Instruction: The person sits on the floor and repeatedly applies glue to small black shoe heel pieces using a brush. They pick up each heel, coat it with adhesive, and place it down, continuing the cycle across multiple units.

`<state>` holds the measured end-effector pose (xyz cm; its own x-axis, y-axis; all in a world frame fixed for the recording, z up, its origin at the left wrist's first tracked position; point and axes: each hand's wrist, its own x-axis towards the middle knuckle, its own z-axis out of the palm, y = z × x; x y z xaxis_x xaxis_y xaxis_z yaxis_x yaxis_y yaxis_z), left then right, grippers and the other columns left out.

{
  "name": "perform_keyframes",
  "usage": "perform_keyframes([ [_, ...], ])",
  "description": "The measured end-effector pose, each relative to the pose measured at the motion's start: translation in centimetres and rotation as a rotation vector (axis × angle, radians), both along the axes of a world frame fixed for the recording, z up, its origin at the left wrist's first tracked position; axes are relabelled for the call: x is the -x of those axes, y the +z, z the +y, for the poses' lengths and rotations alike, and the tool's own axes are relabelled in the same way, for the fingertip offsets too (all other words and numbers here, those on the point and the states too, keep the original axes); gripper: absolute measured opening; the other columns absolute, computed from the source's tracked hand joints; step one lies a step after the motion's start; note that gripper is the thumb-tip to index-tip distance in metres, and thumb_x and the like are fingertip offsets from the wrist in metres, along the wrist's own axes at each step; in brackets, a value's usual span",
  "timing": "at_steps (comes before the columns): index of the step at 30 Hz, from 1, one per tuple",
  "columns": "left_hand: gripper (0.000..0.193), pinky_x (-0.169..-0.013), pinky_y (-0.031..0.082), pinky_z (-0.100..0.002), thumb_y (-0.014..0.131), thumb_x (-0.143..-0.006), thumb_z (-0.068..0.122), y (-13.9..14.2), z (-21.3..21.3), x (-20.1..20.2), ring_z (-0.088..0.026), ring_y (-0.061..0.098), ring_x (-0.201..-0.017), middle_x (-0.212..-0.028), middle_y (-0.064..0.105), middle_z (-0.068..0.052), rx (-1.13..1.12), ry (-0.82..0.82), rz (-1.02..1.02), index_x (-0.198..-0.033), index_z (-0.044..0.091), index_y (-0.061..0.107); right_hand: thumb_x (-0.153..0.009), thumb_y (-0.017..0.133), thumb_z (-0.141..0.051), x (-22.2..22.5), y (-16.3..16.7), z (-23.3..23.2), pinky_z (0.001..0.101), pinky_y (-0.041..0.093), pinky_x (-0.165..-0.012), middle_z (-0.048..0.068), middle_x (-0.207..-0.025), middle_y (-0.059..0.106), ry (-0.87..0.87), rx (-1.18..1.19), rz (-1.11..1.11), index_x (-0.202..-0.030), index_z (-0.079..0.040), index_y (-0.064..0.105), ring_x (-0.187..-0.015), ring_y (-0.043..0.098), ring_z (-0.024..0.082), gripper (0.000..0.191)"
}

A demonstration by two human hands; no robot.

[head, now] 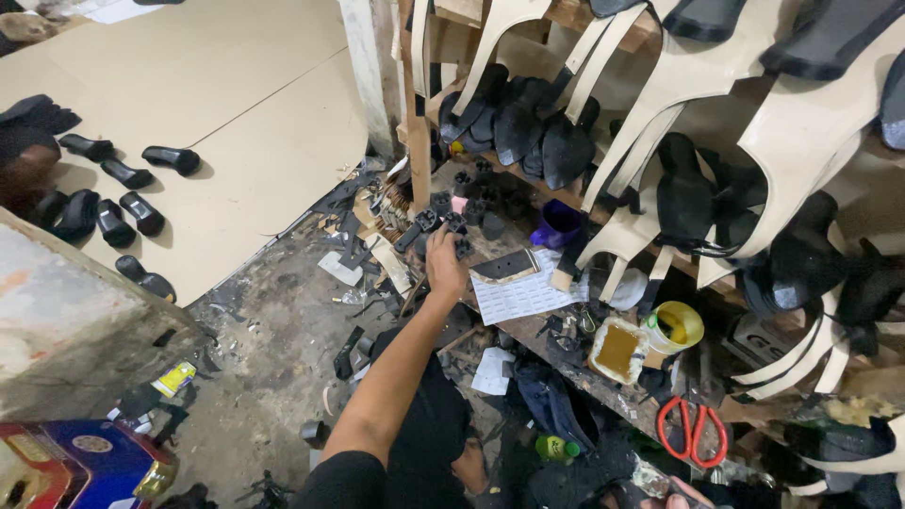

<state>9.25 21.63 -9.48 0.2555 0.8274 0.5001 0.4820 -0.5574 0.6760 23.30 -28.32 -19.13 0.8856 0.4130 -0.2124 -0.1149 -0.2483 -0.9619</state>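
Hand count: one left hand in full view, stretched out to cluster of small black heel blocks on workbench, fingers curled over them; closed on one or just touching, can't tell. Blocks chunky, matte black, roughly ten. Right of blocks: one printed sheet, one purple cup, two glue tubs, one red scissors. Right hand barely peeking in, grip unclear.
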Motion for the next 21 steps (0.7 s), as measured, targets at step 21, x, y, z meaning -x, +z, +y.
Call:
perform_keyframes([
  [21,0.056,-0.078,0.058,-0.035,0.080,-0.074,0.008,-14.8,-8.9,27.9,-0.021,0.072,-0.093,-0.114,0.074,-0.013,0.909,0.256,-0.423,-0.128,0.001,0.065,-0.118,0.051,0.000,11.5,19.2,10.8,0.0342,0.060,-0.087,0.025,-0.129,0.062,-0.021,-0.544,-0.398,-0.158,0.009,0.033,-0.104,0.068,0.028,0.045],
])
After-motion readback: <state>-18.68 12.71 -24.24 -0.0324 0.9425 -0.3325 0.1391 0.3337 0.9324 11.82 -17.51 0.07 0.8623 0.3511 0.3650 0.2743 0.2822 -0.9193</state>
